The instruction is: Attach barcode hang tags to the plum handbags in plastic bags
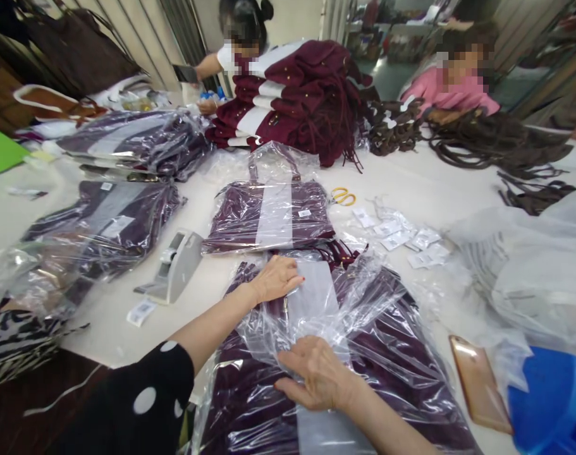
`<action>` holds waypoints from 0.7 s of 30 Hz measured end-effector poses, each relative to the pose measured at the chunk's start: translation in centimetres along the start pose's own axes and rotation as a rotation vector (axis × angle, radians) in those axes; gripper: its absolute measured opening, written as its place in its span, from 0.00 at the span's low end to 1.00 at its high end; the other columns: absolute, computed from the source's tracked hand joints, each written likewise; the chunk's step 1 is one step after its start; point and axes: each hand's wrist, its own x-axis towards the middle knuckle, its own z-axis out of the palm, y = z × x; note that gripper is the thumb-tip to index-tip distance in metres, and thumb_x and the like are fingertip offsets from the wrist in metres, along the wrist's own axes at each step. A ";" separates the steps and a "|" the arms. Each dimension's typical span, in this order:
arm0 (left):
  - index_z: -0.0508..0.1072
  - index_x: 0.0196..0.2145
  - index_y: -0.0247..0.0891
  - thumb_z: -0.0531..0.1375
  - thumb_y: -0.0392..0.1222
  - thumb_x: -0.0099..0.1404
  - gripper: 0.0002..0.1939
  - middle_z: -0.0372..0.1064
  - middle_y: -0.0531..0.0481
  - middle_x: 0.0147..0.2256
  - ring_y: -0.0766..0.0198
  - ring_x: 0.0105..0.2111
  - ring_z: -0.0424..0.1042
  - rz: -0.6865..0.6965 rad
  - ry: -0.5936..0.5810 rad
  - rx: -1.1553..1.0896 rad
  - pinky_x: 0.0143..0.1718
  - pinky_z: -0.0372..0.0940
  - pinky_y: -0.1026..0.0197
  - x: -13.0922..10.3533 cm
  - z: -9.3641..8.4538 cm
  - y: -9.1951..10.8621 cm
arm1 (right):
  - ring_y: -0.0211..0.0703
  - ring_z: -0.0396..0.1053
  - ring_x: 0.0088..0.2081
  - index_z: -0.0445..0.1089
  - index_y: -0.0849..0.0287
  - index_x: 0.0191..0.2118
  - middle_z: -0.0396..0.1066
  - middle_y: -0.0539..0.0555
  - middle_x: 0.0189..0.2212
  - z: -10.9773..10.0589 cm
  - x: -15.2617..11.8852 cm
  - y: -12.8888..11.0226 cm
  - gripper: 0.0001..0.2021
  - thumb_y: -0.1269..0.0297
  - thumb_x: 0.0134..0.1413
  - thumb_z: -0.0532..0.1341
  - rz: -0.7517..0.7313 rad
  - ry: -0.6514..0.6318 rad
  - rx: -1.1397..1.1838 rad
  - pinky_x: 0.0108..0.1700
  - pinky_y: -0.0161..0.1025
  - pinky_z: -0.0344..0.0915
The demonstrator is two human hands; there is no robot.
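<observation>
A maroon bag with a grey stripe lies in a clear plastic sleeve (387, 354) right in front of me on the white table (434, 189). My left hand (278, 278) rests flat on the sleeve's far end, fingers pointing right. Nearer to me, my right hand (316, 373) presses down on the crinkled plastic, fingers spread toward the left. Neither hand grips anything. A second bagged maroon bag (269, 215) lies just beyond the first.
A grey tape dispenser (176, 265) stands left of my hands, a loose label (140, 311) beside it. Stacks of bagged items (102, 227) fill the left. Yellow scissors (343, 196), small tags (401, 237), a phone (480, 382), a blue object (553, 404). Two people sit across behind unbagged maroon bags (306, 95).
</observation>
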 end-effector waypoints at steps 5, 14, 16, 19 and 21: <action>0.71 0.23 0.36 0.45 0.51 0.65 0.24 0.68 0.44 0.35 0.61 0.38 0.66 -0.020 -0.064 -0.121 0.45 0.58 0.57 -2.7 -0.2 0.0 | 0.45 0.62 0.31 0.65 0.61 0.43 0.66 0.55 0.28 -0.2 -0.8 -0.4 0.16 0.56 0.58 0.51 0.036 0.062 0.040 0.33 0.42 0.58; 0.68 0.33 0.34 0.42 0.47 0.65 0.20 0.70 0.42 0.31 0.59 0.33 0.69 -0.796 -0.021 -0.076 0.34 0.59 0.58 -2.2 0.2 -2.8 | 0.46 0.61 0.33 0.64 0.62 0.45 0.64 0.56 0.30 2.3 -0.7 0.1 0.13 0.61 0.58 0.53 0.169 0.147 -0.004 0.35 0.42 0.60; 0.70 0.29 0.32 0.43 0.52 0.63 0.23 0.70 0.41 0.29 0.58 0.31 0.70 -0.834 -0.034 -0.119 0.32 0.58 0.59 -0.5 0.3 -3.3 | 0.46 0.62 0.34 0.64 0.62 0.44 0.65 0.56 0.30 2.4 -0.7 -0.1 0.13 0.61 0.57 0.54 0.199 0.130 -0.029 0.36 0.42 0.60; 0.69 0.22 0.32 0.51 0.58 0.56 0.24 0.69 0.41 0.23 0.55 0.27 0.70 -0.866 -0.044 -0.186 0.27 0.58 0.58 1.1 0.7 -3.7 | 0.46 0.62 0.33 0.65 0.61 0.42 0.65 0.55 0.29 2.6 -0.6 -0.4 0.13 0.57 0.55 0.56 0.236 0.122 -0.093 0.35 0.41 0.60; 0.69 0.20 0.34 0.57 0.59 0.50 0.21 0.68 0.43 0.20 0.53 0.25 0.69 -0.904 0.032 -0.271 0.25 0.58 0.57 1.7 1.4 -4.0 | 0.45 0.62 0.32 0.65 0.60 0.38 0.65 0.54 0.27 3.2 -0.5 -0.3 0.14 0.54 0.53 0.56 0.242 0.100 -0.148 0.33 0.40 0.60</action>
